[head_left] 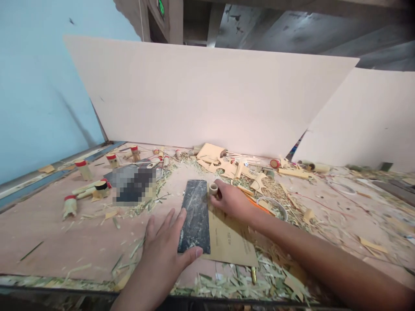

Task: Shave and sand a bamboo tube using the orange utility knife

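A short bamboo tube (pixel 213 187) stands upright between the thumb and fingers of my right hand (pixel 231 199). It is at the far right edge of a dark, worn strip of sandpaper (pixel 197 211). Beneath and beside this strip lies a tan paper sheet (pixel 231 242) with print on it, probably sandpaper turned back-side up. My left hand (pixel 165 244) is open with its fingers spread. Its fingers and thumb rest on the left and near edges of the dark strip. Whether the tube touches the strip cannot be made out.
Red-topped bamboo pieces (pixel 83 169) stand at the left. Wood shavings (pixel 210 283) litter the front edge. Behind my right hand lie tan board scraps (pixel 210 153), thin sticks (pixel 243 156) and a white ring (pixel 275 207). A white panel (pixel 201 95) closes off the back.
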Demonstrator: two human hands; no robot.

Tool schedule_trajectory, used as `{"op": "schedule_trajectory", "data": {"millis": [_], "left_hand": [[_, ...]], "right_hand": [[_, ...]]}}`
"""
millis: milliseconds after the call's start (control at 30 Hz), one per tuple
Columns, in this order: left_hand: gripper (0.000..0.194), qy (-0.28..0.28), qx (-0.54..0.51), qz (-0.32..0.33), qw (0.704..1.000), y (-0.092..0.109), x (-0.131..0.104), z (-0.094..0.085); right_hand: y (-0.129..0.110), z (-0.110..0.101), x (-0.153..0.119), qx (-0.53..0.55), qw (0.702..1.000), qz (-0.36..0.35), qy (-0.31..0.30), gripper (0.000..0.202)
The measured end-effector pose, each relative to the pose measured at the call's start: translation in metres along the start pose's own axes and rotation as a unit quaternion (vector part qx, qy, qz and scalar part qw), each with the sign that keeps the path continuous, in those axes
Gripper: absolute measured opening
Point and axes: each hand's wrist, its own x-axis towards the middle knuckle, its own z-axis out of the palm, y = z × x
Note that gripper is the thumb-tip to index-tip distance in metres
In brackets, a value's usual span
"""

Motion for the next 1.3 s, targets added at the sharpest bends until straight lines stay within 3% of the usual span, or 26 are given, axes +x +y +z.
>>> {"op": "schedule_trajectory", "data": {"millis": [100,233,367,533,800,1000,1200,1300], "left_hand": [[0.081,0.004,-0.012,-0.006,1.000,-0.001,0.000,0.001],[0.081,0.027,-0.030,0.012,0.999,-0.009,0.001,0.008],[0.080,0.032,-0.034,0.030,0.998,-0.013,-0.001,0.012],[0.079,0.035,-0.037,0.035,0.998,-0.013,-0.003,0.010],[0.083,0.007,-0.014,0.014,1.000,-0.010,-0.001,0.009],[0.083,0.005,-0.012,0.002,1.000,-0.005,0.001,0.005],[0.083,0.006,-0.012,0.009,1.000,-0.006,0.001,0.006],[0.082,-0.001,-0.001,-0.006,1.000,-0.004,0.001,0.004]], "right_hand": [[0.004,-0.009,-0.002,-0.007,1.000,-0.020,0.017,0.008],[-0.006,-0.015,-0.012,0.009,0.999,-0.032,-0.007,0.011],[-0.010,-0.016,-0.013,0.000,0.998,-0.050,-0.036,0.032],[-0.010,-0.013,-0.012,-0.011,0.994,-0.106,0.007,0.029],[-0.018,0.007,-0.013,0.065,0.992,-0.108,-0.011,0.012],[-0.018,0.014,-0.006,0.082,0.995,-0.056,-0.007,0.031],[-0.023,0.012,-0.013,0.090,0.988,-0.107,-0.066,0.028],[-0.020,0.008,-0.010,0.071,0.993,-0.071,-0.054,0.026]]}}
